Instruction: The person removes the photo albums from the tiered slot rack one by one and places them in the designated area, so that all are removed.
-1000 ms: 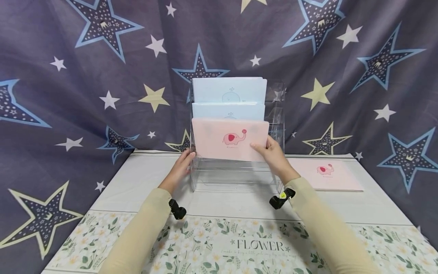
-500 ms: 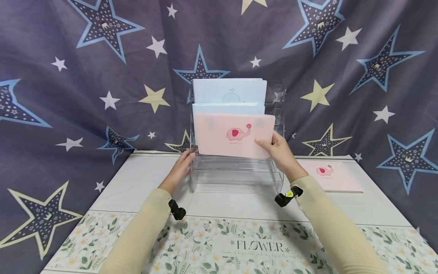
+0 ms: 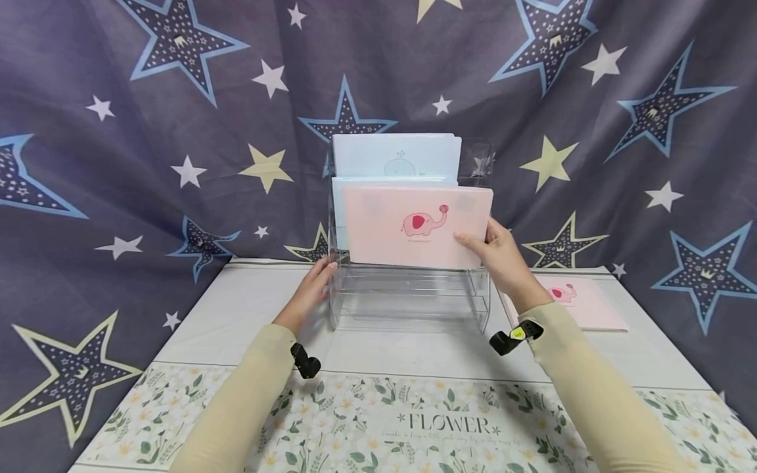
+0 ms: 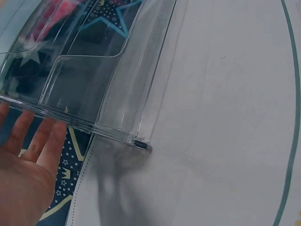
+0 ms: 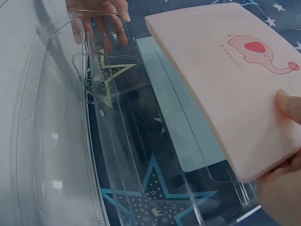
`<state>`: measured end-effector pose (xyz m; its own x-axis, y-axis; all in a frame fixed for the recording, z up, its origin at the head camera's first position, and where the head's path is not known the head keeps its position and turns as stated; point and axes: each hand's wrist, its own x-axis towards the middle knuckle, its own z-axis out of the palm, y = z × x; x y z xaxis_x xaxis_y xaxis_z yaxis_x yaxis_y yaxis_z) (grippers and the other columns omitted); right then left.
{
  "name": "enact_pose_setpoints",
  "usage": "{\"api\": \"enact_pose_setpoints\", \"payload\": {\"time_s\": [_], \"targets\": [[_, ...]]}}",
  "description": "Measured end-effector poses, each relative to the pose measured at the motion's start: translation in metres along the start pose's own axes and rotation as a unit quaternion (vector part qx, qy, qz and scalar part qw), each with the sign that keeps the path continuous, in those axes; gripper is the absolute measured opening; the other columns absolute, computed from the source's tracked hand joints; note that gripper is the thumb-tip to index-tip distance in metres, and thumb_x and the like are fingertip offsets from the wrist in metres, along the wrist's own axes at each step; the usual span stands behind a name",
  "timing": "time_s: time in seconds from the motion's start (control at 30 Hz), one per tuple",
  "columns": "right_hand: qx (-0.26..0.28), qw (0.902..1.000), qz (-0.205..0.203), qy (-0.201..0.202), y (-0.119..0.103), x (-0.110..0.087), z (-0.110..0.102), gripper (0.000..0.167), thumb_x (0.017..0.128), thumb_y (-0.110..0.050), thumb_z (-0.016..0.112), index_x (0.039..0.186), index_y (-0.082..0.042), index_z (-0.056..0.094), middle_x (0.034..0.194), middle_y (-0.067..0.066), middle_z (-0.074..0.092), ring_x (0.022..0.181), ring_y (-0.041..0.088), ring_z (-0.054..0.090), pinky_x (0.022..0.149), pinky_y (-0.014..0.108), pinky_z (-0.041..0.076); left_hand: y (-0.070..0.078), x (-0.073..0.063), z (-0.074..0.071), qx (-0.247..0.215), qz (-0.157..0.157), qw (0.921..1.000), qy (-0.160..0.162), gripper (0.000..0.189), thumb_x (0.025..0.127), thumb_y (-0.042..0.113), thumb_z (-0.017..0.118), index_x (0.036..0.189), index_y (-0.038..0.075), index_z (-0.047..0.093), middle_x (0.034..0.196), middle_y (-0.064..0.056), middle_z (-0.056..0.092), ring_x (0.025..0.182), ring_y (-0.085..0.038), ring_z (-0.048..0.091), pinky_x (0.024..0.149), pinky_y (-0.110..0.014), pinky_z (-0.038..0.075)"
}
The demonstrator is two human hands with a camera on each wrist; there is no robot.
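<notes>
Light-blue rectangular notebooks (image 3: 372,157) in clear-plastic rack (image 3: 408,305) beside spread left hand (image 3: 309,289); pink rectangular notebook (image 3: 414,230) in pinching right hand (image 3: 505,259), since raised.

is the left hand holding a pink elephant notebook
No, the right hand grips the raised pink rectangular elephant notebook, while the left hand touches the side of the clear plastic tiered rack.

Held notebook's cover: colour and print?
Pink notebook, red elephant print; right wrist view shows it best.

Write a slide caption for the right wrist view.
Right hand holds a pink elephant notebook at a clear tiered rack, while the left hand touches the rack's far side.
</notes>
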<state>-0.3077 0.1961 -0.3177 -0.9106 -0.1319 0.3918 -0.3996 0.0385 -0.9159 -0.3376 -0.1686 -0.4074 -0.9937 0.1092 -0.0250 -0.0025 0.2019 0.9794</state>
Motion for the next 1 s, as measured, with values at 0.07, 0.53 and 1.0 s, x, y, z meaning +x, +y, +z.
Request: {"api": "enact_pose_setpoints", "payload": {"time_s": [0.07,0.53,1.0], "targets": [[0.004,1.0000,-0.002,-0.002,-0.002,-0.001,-0.003,0.042,0.097,-0.014,0.069,0.136,-0.007,0.055,0.114,0.000,0.069,0.099,0.012,0.068,0.081,0.025,0.058,0.000,-0.001,0.000,0.000,0.004,1.0000,0.004,0.067,0.105,0.051,0.044,0.160,0.017,0.025,0.163,-0.013,0.024,0.147,-0.036,0.025,0.116,-0.055,0.029],[0.064,0.9980,-0.002,-0.004,-0.012,-0.013,-0.037,0.031,0.099,-0.008,0.064,0.128,-0.014,0.056,0.107,-0.003,0.071,0.090,0.012,0.071,0.073,0.027,0.061,0.000,0.002,-0.002,0.001,-0.001,1.0000,0.006,0.064,0.106,0.047,0.042,0.160,0.017,0.024,0.163,-0.013,0.022,0.147,-0.037,0.025,0.116,-0.055,0.029],[0.092,0.9931,0.071,-0.011,-0.024,-0.030,-0.077,0.033,0.099,-0.009,0.064,0.129,-0.018,0.053,0.103,-0.001,0.070,0.082,0.014,0.072,0.063,0.031,0.062,-0.002,0.004,-0.004,0.002,0.000,1.0000,0.009,0.068,0.104,0.051,0.044,0.160,0.018,0.025,0.163,-0.011,0.024,0.147,-0.036,0.026,0.116,-0.055,0.029]]}}
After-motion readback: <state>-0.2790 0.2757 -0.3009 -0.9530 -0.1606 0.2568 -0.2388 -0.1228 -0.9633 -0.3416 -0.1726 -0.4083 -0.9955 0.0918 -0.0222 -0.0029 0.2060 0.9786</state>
